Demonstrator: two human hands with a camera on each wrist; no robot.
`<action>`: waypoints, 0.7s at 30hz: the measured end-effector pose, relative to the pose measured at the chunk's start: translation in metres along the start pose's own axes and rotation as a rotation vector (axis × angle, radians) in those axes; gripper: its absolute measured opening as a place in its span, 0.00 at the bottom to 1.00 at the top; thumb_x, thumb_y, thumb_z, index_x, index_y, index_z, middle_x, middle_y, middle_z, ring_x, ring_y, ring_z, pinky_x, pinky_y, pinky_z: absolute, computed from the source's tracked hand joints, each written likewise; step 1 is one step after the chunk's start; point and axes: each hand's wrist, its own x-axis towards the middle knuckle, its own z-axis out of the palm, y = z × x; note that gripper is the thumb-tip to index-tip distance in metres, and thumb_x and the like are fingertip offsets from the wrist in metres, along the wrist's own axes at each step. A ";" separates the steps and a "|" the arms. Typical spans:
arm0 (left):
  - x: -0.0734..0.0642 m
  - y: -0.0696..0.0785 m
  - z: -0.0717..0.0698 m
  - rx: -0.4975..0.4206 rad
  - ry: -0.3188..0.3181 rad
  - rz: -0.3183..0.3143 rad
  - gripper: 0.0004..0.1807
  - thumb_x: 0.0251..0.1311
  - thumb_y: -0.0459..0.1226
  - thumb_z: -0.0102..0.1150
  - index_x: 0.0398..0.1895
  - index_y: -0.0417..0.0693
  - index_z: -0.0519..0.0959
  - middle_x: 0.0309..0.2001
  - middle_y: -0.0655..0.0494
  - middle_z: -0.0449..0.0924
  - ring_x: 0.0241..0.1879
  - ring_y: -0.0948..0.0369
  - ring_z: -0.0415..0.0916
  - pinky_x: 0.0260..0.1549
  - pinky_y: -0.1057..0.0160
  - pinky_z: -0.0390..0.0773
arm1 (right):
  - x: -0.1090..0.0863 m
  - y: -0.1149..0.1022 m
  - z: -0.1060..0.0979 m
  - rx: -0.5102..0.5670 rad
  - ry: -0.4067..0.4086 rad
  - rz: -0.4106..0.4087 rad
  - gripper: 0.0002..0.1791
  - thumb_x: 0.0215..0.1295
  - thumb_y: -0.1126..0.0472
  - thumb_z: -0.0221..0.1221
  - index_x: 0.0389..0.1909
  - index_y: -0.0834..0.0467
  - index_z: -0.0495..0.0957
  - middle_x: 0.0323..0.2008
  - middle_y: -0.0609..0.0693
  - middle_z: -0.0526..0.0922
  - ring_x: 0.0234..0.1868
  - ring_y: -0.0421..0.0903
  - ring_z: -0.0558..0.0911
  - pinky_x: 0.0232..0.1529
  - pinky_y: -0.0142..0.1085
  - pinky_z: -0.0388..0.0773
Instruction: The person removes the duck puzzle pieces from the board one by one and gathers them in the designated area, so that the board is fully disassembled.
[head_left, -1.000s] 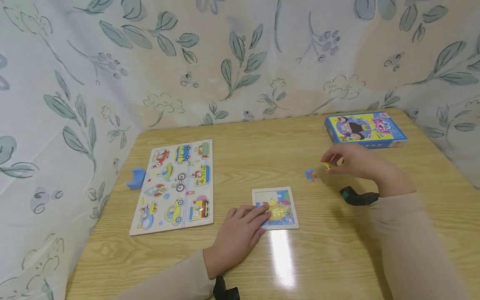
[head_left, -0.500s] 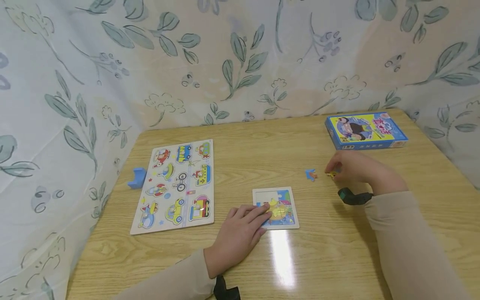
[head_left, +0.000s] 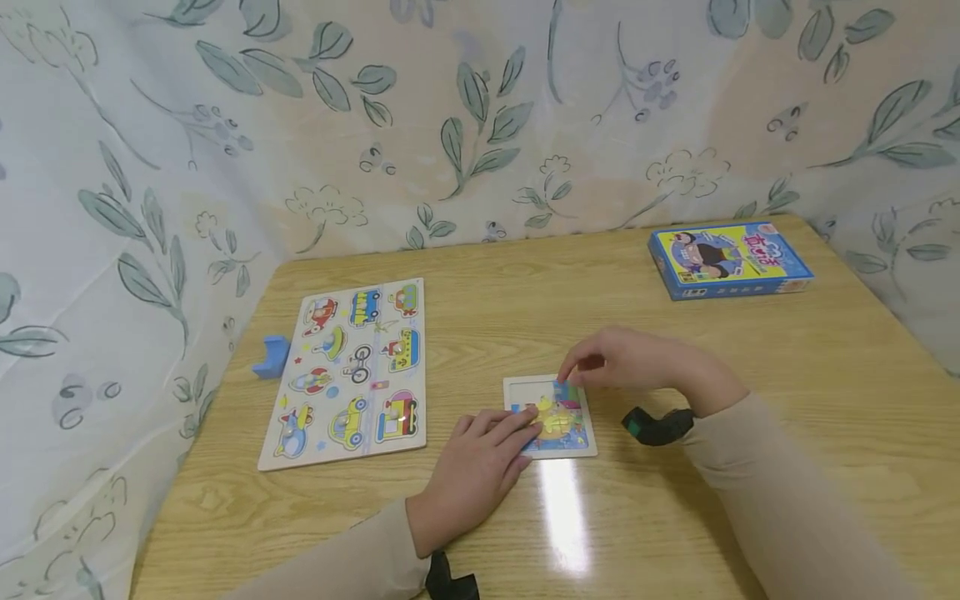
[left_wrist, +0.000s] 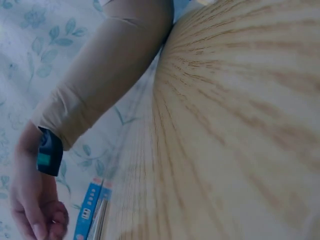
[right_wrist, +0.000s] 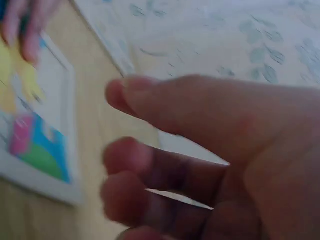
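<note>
1. White-framed puzzle flat on the wood-grain counter, far left section bare.
2. Left hand: fingers loosely extended, resting across the puzzle's left side.
3. Right hand: fingers curled, thumb and index tips together at the puzzle's far right corner; cannot tell whether they grip anything.
4. Vehicle board left of puzzle; blue box beyond right hand.

The right hand fills the right and lower middle, thumb and a fingertip meeting, two more fingers curled below. At left lies the puzzle, showing yellow, pink, blue and green. The blurred left hand reaches over it, upper left. Table shows between; leafy cloth spans the upper right.
</note>
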 end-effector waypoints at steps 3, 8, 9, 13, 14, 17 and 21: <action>0.000 0.000 0.000 -0.002 0.000 -0.001 0.25 0.80 0.51 0.51 0.76 0.60 0.73 0.79 0.67 0.62 0.67 0.61 0.66 0.58 0.56 0.69 | 0.012 -0.004 0.015 0.016 -0.101 0.014 0.08 0.76 0.59 0.63 0.48 0.50 0.90 0.36 0.39 0.84 0.35 0.39 0.78 0.38 0.35 0.77; 0.000 -0.001 0.001 0.000 0.008 0.002 0.25 0.80 0.50 0.51 0.75 0.60 0.74 0.79 0.67 0.63 0.66 0.61 0.67 0.57 0.56 0.70 | 0.019 -0.004 0.025 -0.010 -0.103 0.054 0.07 0.75 0.60 0.64 0.44 0.52 0.91 0.36 0.38 0.86 0.35 0.37 0.79 0.41 0.35 0.79; 0.000 -0.001 0.001 -0.001 0.009 0.003 0.25 0.80 0.50 0.51 0.75 0.60 0.74 0.79 0.67 0.63 0.66 0.61 0.67 0.57 0.56 0.70 | 0.019 -0.003 0.025 -0.016 -0.098 0.050 0.07 0.75 0.60 0.64 0.44 0.52 0.91 0.36 0.38 0.86 0.34 0.37 0.78 0.40 0.35 0.79; 0.000 -0.001 0.000 -0.009 0.010 0.003 0.25 0.80 0.50 0.51 0.75 0.60 0.74 0.79 0.66 0.63 0.66 0.61 0.67 0.57 0.56 0.70 | 0.020 -0.004 0.028 -0.034 -0.077 0.028 0.08 0.74 0.60 0.64 0.47 0.52 0.90 0.35 0.38 0.84 0.33 0.38 0.77 0.39 0.35 0.78; 0.000 -0.001 0.000 -0.011 0.008 0.003 0.25 0.80 0.51 0.51 0.76 0.60 0.73 0.79 0.66 0.63 0.66 0.61 0.67 0.58 0.56 0.70 | 0.020 -0.005 0.028 -0.040 -0.068 0.023 0.08 0.74 0.60 0.64 0.48 0.52 0.90 0.34 0.39 0.83 0.33 0.38 0.77 0.38 0.35 0.77; 0.000 -0.001 0.000 -0.009 0.008 0.005 0.25 0.80 0.51 0.51 0.76 0.60 0.73 0.79 0.66 0.63 0.67 0.60 0.67 0.58 0.56 0.70 | 0.021 -0.006 0.031 -0.061 -0.051 0.010 0.11 0.75 0.60 0.64 0.53 0.51 0.88 0.32 0.40 0.80 0.32 0.39 0.75 0.36 0.35 0.75; 0.000 -0.001 0.001 -0.004 0.014 0.008 0.25 0.80 0.51 0.51 0.75 0.60 0.74 0.79 0.66 0.63 0.66 0.61 0.67 0.57 0.56 0.70 | 0.024 -0.007 0.036 -0.061 -0.048 -0.006 0.12 0.75 0.60 0.63 0.54 0.51 0.89 0.30 0.39 0.80 0.30 0.38 0.75 0.35 0.35 0.74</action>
